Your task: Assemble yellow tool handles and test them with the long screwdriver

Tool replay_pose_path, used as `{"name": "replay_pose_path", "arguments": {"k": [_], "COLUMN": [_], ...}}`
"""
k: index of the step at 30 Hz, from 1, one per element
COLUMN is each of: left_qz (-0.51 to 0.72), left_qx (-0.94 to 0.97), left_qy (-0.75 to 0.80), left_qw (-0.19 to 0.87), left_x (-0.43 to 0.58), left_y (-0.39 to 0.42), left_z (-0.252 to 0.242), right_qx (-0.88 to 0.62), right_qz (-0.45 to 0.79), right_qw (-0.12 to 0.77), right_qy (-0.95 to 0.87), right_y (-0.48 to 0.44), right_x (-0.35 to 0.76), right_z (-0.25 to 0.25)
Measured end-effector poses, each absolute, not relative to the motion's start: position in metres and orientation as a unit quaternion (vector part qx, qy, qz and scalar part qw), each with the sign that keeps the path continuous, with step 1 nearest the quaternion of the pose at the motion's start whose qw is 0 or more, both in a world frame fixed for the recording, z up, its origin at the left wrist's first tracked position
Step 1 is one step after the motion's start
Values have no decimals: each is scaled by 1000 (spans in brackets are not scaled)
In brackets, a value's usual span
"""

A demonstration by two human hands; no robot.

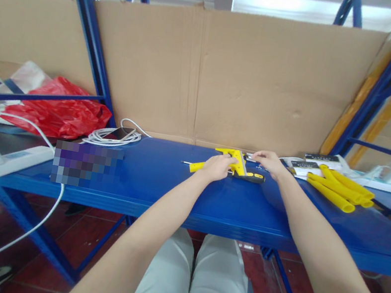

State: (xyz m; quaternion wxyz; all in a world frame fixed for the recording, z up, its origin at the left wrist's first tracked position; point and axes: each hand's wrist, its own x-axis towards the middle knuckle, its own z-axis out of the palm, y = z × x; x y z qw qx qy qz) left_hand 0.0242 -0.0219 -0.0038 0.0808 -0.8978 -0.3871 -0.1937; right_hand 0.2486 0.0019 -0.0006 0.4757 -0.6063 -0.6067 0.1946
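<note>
My left hand [217,166] is closed around the handle of a yellow scraper tool [237,160] lying on the blue shelf [159,180]. My right hand [269,161] rests at the scraper's far end, with its fingers curled on the blade area; what they pinch is too small to make out. A yellow-and-black screwdriver [253,177] lies just in front of the scraper, its yellow tip [195,166] sticking out to the left of my left hand.
Several yellow handles [339,190] and small boxes [323,162] lie at the right. At the left are a coiled white cable [112,137], a red plastic bag [60,110] and a white power strip [0,160]. Cardboard [208,73] backs the shelf, between blue uprights.
</note>
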Motion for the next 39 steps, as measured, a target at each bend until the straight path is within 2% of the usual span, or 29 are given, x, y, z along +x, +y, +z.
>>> {"name": "replay_pose_path", "arguments": {"k": [4,10,19,22,27,30,35,39], "left_qz": [-183,-167,-131,-132,-146,-151,-195,-226], "left_qx": [-901,-907,-911,-912,-911,-909,-898,-883], "left_qy": [-382,-366,-359,-356,-355,-358,-376,-403], "left_qw": [94,124,151,158,152,149,119,87], "left_x": [25,27,25,25,26,27,27,24], "left_y": [-24,-28,-32,-33,-34,-33,-29,-27], "left_z": [-3,0,3,4,3,2,-1,1], "right_qx": [-536,-547,-542,-550,-549,-551,-570,-572], "right_qz": [179,64,4,28,103,154,215,265], "right_qw": [502,463,425,445,552,573,578,513], "right_qy": [-655,-694,-725,-707,-619,-586,-542,-582], "right_y": [6,8,7,11,14,12,4,-9], "right_x": [226,212,212,212,208,204,199,200], "right_z": [3,1,2,-1,-8,-9,-2,9]}}
